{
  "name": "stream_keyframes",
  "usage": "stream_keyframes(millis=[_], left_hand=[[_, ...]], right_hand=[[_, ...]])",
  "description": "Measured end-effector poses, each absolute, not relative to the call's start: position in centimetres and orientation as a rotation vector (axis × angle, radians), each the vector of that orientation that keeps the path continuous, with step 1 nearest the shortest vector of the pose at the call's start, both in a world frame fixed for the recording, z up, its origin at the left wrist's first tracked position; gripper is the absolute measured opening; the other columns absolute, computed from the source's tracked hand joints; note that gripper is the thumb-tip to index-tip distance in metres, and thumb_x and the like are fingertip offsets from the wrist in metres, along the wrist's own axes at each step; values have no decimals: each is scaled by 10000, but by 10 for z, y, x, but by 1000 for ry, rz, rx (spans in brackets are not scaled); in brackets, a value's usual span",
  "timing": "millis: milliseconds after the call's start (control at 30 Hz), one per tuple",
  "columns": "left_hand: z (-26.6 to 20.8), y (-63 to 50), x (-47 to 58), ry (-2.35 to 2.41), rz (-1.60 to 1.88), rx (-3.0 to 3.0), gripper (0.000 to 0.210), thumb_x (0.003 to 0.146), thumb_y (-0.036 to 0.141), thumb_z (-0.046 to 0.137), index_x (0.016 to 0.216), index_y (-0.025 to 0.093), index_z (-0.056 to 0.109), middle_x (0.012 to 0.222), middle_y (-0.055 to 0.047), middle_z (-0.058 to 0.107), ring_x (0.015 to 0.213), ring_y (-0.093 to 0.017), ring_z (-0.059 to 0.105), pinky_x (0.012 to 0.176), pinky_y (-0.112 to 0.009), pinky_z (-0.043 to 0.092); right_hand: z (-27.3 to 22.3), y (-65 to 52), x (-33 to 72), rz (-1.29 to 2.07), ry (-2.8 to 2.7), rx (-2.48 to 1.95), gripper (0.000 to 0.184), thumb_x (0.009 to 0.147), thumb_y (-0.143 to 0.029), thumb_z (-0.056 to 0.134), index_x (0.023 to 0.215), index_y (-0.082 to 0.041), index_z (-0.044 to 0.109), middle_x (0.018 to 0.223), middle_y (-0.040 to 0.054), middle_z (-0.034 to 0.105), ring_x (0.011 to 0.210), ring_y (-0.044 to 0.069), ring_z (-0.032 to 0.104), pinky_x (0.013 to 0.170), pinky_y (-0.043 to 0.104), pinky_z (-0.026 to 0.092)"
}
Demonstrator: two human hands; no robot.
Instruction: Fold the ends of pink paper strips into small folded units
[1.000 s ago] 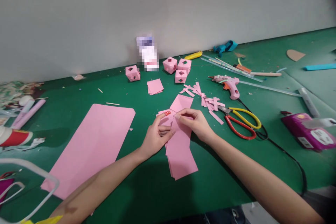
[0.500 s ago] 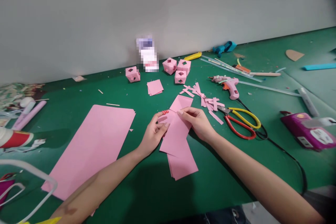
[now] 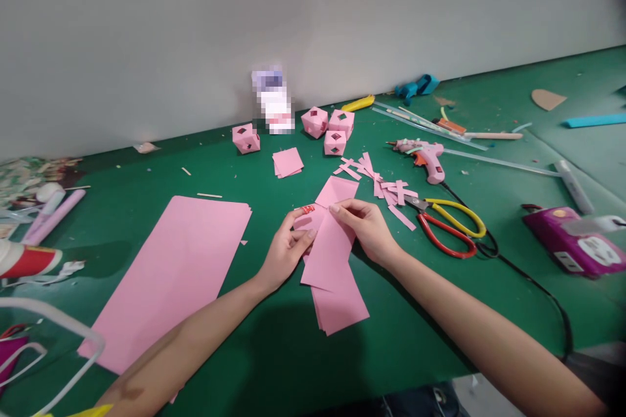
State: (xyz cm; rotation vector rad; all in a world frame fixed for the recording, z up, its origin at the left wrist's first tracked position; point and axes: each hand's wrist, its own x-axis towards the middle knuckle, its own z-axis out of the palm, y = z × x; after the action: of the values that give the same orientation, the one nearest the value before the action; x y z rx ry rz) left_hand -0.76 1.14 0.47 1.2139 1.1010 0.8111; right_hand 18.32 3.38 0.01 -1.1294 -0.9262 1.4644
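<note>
Between my two hands is a pink paper strip (image 3: 327,249), held tilted above the table. My right hand (image 3: 370,228) pinches its upper right edge between thumb and finger. On the left side, my left hand (image 3: 289,244), with a red band round one finger, grips a pink paper piece beside the strip; its fingers are partly hidden by the paper. More pink strips (image 3: 345,306) lie under the held one, and another pink piece (image 3: 337,189) shows above it. Large pink sheets (image 3: 180,260) rest left of my hands.
Several pink paper cubes with cut-out holes (image 3: 246,139) stand near the wall, behind a stack of pink squares (image 3: 287,163). To the right are paper scraps (image 3: 376,177), scissors (image 3: 447,249), a pink glue gun (image 3: 425,155) with its cord, and a purple box (image 3: 570,241).
The lower end of the held strip has shifted slightly to the right. Both hands keep nearly the same place and grip, and the view has moved a little.
</note>
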Motion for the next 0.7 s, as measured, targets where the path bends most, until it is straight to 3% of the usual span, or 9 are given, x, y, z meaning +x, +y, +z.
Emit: stream_keyframes(millis=[100,300,500,700], left_hand=[[5,12,-8,1096,812,1256,545,930,477,640,1373,222,451,575,65,609,556,-164,605,619,-285,486],[3,11,-8,1128,815,1289,536,950,481,606,1385,209,453,686,-2,703,868,-253,731,770,-340,552],[-3,9,-8,1124,795,1333,634,877,429,718,1411,241,432,713,1,722,884,-262,746,715,-325,568],[-3,10,-6,1129,768,1329,614,871,377,708,1397,224,430,728,-3,732,724,-214,736,615,-272,539]], right_hand=[[0,34,183,1458,-922,-1132,285,716,-482,836,752,-206,773,805,31,734,720,174,620,682,307,490],[-2,34,184,1423,-961,-1152,265,731,-469,824,747,-210,770,803,28,735,716,175,620,679,309,489],[-1,32,180,1370,-990,-1174,234,737,-448,813,739,-218,771,789,28,737,727,187,623,701,325,491],[1,31,179,1319,-1019,-1184,193,761,-399,772,728,-211,741,791,20,719,751,183,614,748,328,482]])
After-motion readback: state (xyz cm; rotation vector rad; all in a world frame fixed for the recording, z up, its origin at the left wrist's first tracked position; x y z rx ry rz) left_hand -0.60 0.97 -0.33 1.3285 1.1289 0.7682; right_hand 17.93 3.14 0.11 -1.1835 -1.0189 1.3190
